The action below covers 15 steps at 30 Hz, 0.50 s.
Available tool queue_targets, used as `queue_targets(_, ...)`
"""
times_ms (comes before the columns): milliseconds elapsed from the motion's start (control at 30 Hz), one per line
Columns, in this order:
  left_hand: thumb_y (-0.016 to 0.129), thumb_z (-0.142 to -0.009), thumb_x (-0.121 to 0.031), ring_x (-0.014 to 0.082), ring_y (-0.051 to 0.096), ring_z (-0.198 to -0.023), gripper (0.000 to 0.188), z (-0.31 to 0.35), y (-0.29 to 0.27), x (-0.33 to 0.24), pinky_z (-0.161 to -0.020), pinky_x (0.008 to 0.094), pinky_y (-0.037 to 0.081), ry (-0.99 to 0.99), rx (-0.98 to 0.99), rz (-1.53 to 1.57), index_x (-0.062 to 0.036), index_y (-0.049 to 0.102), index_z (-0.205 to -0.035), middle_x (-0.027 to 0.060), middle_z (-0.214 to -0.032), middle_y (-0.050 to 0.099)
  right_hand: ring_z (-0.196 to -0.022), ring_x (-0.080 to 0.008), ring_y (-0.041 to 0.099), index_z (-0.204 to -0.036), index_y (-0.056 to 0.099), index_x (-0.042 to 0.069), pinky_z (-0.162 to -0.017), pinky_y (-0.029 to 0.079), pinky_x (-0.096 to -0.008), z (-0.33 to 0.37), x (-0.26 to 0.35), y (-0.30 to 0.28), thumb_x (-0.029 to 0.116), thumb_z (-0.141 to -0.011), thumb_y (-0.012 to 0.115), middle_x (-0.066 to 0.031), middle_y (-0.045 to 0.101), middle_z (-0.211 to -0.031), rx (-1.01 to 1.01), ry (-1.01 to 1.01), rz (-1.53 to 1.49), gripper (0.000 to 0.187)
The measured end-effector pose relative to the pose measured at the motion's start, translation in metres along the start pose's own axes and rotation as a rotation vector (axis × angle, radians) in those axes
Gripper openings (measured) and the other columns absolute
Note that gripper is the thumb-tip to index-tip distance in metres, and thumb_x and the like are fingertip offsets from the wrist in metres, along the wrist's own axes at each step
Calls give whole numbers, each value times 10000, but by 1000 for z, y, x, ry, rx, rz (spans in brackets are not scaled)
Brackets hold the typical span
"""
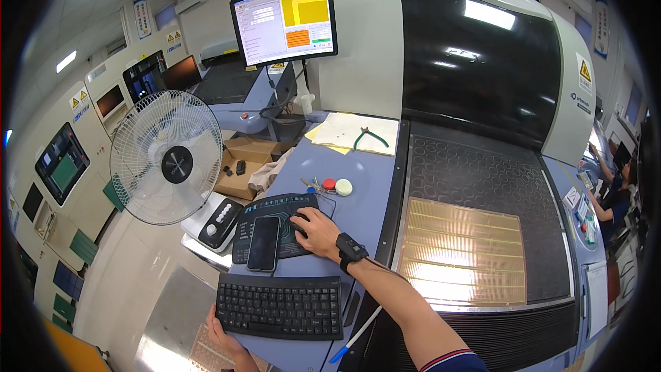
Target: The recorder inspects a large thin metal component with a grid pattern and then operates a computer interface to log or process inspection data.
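Observation:
My right hand (318, 231) lies curled over a dark computer mouse (301, 225), mostly hidden under the fingers, on a black printed mouse pad (241, 244). A black band with a small device sits on that wrist. A black smartphone (263, 244), its screen dark, lies on the pad left of the hand. Below it is a black keyboard (279, 306). My left hand (224, 336) is low at the keyboard's left end, beside the table edge, its visible fingers stretched out; part of it is cut off from sight.
A monitor (284, 25) stands above the table. A white fan (165, 158) is at left. Green-handled cutters (370, 139) lie on paper; keys, a red cap (328, 184) and a blue-tipped pen (339, 353) are nearby. Right, a copper-coloured panel (463, 251) lies on the machine bed.

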State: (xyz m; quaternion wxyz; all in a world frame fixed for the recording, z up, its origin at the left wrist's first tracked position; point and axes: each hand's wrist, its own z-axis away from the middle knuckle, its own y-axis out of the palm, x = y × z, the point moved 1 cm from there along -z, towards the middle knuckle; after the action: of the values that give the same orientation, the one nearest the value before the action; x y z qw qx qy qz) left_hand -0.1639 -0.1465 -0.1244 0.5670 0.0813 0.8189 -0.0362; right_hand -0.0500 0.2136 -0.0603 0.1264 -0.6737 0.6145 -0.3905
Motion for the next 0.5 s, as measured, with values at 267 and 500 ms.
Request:
queue_targets(267, 393, -1025, -223, 245, 582, -1148, 462, -3, -3, 1, -1052, 381, 415, 12, 10, -5, 81, 619, -1288, 167, -1244, 627, -1219, -364, 541, -1272, 569, -25, -1060, 460, -420, -4, 5, 1, 144, -849, 657, -194, 571, -1293, -12, 116, 32, 465)
queue_targets(500, 373, -1026, -241, 294, 573, -1215, 496, -3, 4, -18, -1102, 390, 381, 4, 21, -127, 108, 598, -1298, 212, -1296, 627, -1216, -370, 544, -1268, 539, -50, -1065, 457, -422, -3, 0, 1, 146, -837, 669, -214, 566, -1302, -45, 176, 73, 491)
